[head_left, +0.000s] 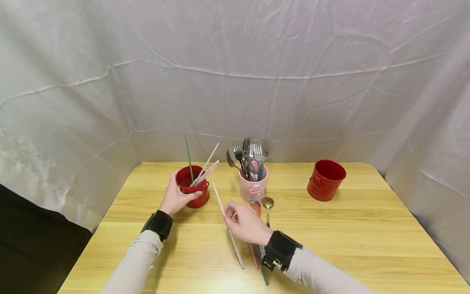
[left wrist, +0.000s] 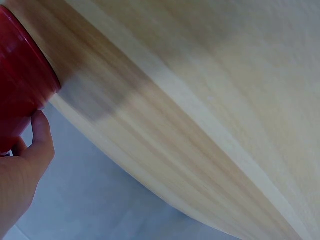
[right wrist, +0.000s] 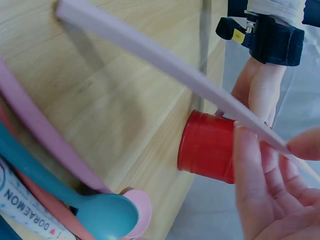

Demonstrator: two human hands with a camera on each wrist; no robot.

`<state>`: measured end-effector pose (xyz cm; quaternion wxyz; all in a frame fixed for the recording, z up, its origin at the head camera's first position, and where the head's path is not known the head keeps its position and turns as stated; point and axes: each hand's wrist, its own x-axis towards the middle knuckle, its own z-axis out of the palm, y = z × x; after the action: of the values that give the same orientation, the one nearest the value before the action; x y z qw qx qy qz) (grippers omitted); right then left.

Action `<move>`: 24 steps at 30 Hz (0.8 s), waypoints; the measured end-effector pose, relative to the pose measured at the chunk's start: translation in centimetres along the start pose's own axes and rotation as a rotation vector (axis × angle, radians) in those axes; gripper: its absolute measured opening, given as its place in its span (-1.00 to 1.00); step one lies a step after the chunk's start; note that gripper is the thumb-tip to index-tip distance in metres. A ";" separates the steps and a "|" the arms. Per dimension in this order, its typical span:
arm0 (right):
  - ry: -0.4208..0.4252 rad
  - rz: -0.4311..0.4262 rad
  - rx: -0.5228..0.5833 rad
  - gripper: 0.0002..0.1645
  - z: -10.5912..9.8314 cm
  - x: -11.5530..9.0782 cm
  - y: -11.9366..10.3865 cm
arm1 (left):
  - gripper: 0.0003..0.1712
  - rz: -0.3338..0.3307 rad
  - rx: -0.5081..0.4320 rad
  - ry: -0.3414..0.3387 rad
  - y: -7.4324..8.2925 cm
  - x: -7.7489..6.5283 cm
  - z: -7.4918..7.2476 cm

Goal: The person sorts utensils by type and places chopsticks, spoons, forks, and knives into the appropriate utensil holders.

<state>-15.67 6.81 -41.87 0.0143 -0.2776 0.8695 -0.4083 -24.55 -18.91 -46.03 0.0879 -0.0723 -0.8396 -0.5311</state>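
My left hand [head_left: 175,199] grips a small red bucket [head_left: 198,200] at the left of the table, thumb across its near side. A green chopstick [head_left: 188,155], a pale chopstick [head_left: 211,156] and pink chopsticks [head_left: 210,170] lean out of it. To the right of that bucket, my right hand [head_left: 247,222] pinches a pale pink chopstick [head_left: 236,250] between thumb and fingers. Its length slants across the right wrist view. Below this hand lie several spoons, among them a gold spoon [head_left: 268,203] and a teal spoon [right wrist: 107,216]; the hand and wrist partly hide them in the head view.
A pink bucket [head_left: 252,191] stands at the back middle, with several forks [head_left: 258,152] and a brown spoon [head_left: 230,160] in it. Another red bucket [head_left: 320,187] is at the right. A white handle [right wrist: 30,202] with lettering lies among the spoons. Grey cloth [head_left: 235,102] hangs behind the table.
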 end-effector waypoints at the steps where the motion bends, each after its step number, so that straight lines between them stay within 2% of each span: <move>1: 0.003 -0.008 0.018 -0.95 0.0 0.1 -0.1 | 0.11 0.005 -0.003 0.002 -0.2 0.1 0.0; 8: 0.052 -0.072 0.078 -0.94 -0.5 1.0 -1.2 | 0.09 0.004 -0.024 0.015 -0.1 0.0 -0.1; 12: 0.102 -0.117 0.089 -0.94 -0.7 1.9 -2.2 | 0.07 -0.020 -0.030 0.008 1.3 -0.4 -0.3; 17: 0.167 -0.166 0.148 -0.96 -1.1 3.0 -3.3 | 0.03 -0.005 -0.061 -0.007 3.4 -1.1 -0.6; 24: 0.250 -0.157 0.187 -0.92 -1.8 4.2 -4.3 | 0.02 -0.009 -0.045 -0.016 4.0 -1.3 -0.6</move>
<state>-17.65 3.79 -36.71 -0.1001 -0.2891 0.7984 -0.5186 -22.35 -17.77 -42.59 0.0771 -0.0745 -0.8286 -0.5495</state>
